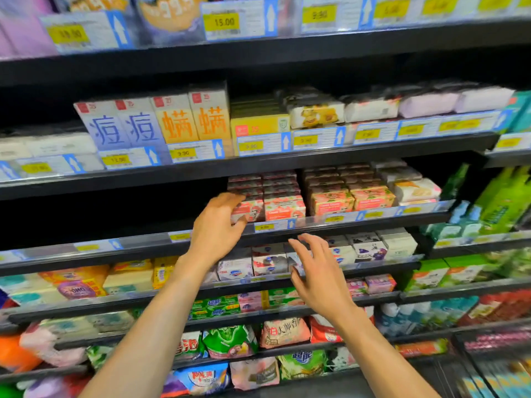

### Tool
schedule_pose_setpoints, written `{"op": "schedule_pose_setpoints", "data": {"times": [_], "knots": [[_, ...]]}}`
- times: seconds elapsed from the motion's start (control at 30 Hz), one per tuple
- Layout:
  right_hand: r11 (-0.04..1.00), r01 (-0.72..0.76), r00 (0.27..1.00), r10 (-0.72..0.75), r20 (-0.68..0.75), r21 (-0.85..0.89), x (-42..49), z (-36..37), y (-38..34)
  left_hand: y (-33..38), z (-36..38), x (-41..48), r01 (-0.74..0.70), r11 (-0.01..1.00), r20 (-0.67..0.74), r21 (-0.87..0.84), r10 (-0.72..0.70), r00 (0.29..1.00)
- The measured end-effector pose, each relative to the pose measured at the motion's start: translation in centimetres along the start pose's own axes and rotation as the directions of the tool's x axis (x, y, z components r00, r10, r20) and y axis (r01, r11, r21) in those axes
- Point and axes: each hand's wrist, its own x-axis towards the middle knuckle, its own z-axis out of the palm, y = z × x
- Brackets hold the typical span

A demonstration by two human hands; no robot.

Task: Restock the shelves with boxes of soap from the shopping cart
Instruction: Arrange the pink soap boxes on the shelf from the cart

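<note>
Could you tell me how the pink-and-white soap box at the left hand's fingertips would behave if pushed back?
The pink-and-white cardboard soap box looks rigid and flat-sided, so it should slide rather than roll. Similar boxes crowd close against it, so a push would likely shift them too.

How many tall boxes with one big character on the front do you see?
4, on one shelf: two blue boxes at left, two orange boxes beside them. Others may hide behind.

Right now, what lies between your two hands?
Head view: black shelf edge with yellow price tag, between left hand, gripping a soap box, and right hand.
</note>
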Motion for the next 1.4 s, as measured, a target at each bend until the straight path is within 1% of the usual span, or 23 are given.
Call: {"op": "schedule_pose_setpoints", "data": {"times": [0.1, 0.2, 0.3, 0.37, 0.43, 0.53, 0.63, 0.7, 0.77, 0.8, 0.87, 0.93, 1.0, 1.07, 1.1, 1.2, 1.23, 1.33, 1.4], "knots": [[0.997, -0.077, 0.997, 0.076, -0.018, -0.032, -4.0, -3.3, 2.6, 4.3, 1.2, -2.9, -0.181, 0.983, -0.008, -0.015, 0.181, 0.983], [0.977, -0.194, 0.981, 0.192, -0.032, -0.091, -9.3, -6.4, 6.0, 9.7, 4.3, -5.4, -0.334, 0.938, 0.027, -0.091, 0.338, 0.941], [0.921, -0.363, 0.932, 0.360, -0.045, -0.141, -15.1, -9.2, 9.9, 15.7, 8.4, -7.3, -0.440, 0.885, 0.138, -0.154, 0.460, 0.877], [0.869, -0.463, 0.886, 0.457, -0.075, -0.176, -18.8, -10.8, 12.8, 19.9, 11.2, -8.3, -0.500, 0.846, 0.223, -0.188, 0.532, 0.817], [0.800, -0.568, 0.823, 0.557, -0.111, -0.192, -22.4, -12.3, 15.6, 23.8, 14.1, -8.9, -0.544, 0.803, 0.300, -0.243, 0.595, 0.746], [0.668, -0.722, 0.691, 0.705, -0.158, -0.181, -27.3, -14.3, 19.4, 29.6, 18.3, -10.0, -0.573, 0.744, 0.374, -0.343, 0.668, 0.643], [0.551, -0.823, 0.567, 0.800, -0.196, -0.136, -31.6, -15.6, 23.0, 34.9, 22.4, -10.7, -0.611, 0.677, 0.405, -0.411, 0.736, 0.543], [0.465, -0.879, 0.477, 0.852, -0.215, -0.107, -33.9, -16.2, 25.4, 38.2, 25.7, -10.7, -0.633, 0.621, 0.416, -0.462, 0.782, 0.464], [0.389, -0.917, 0.399, 0.889, -0.225, -0.087, -35.8, -16.8, 27.8, 41.4, 29.6, -10.5, -0.626, 0.571, 0.437, -0.531, 0.817, 0.375], [0.363, -0.928, 0.371, 0.902, -0.222, -0.077, -36.7, -17.0, 28.9, 43.0, 31.6, -10.3, -0.614, 0.556, 0.447, -0.560, 0.827, 0.341], [0.317, -0.947, 0.321, 0.923, -0.215, -0.051, -38.4, -17.5, 31.1, 46.2, 35.5, -9.9, -0.572, 0.541, 0.448, -0.617, 0.839, 0.311], [0.253, -0.966, 0.258, 0.944, -0.208, -0.048, -40.0, -17.8, 33.3, 49.6, 39.0, -9.5, -0.508, 0.550, 0.475, -0.663, 0.833, 0.283], [0.197, -0.980, 0.200, 0.960, -0.195, -0.037, -41.3, -17.9, 35.7, 52.8, 42.5, -9.1, -0.473, 0.542, 0.502, -0.695, 0.836, 0.220], [0.166, -0.986, 0.165, 0.969, -0.186, -0.010, -42.3, -17.5, 38.4, 55.8, 46.1, -8.7, -0.463, 0.526, 0.518, -0.713, 0.841, 0.157], [0.148, -0.989, 0.145, 0.974, -0.175, 0.008, -42.7, -17.3, 39.9, 57.3, 47.8, -8.4, -0.460, 0.523, 0.524, -0.718, 0.841, 0.138], [0.084, -0.995, 0.079, 0.992, -0.095, 0.049, -44.4, -15.8, 44.4, 61.2, 52.9, -7.9, -0.436, 0.530, 0.538, -0.727, 0.835, 0.118], [0.066, -0.997, 0.063, 0.996, -0.066, 0.049, -45.1, -15.1, 45.9, 62.2, 54.5, -7.7, -0.428, 0.542, 0.548, -0.724, 0.828, 0.122], [0.059, -0.996, 0.061, 0.998, 0.019, 0.067, -47.1, -12.8, 50.3, 64.4, 59.8, -7.1, -0.417, 0.590, 0.599, -0.692, 0.791, 0.124], [0.047, -0.994, 0.053, 0.997, 0.062, 0.095, -48.9, -10.7, 53.1, 65.2, 63.1, -6.8, -0.424, 0.610, 0.611, -0.670, 0.777, 0.153]]}}
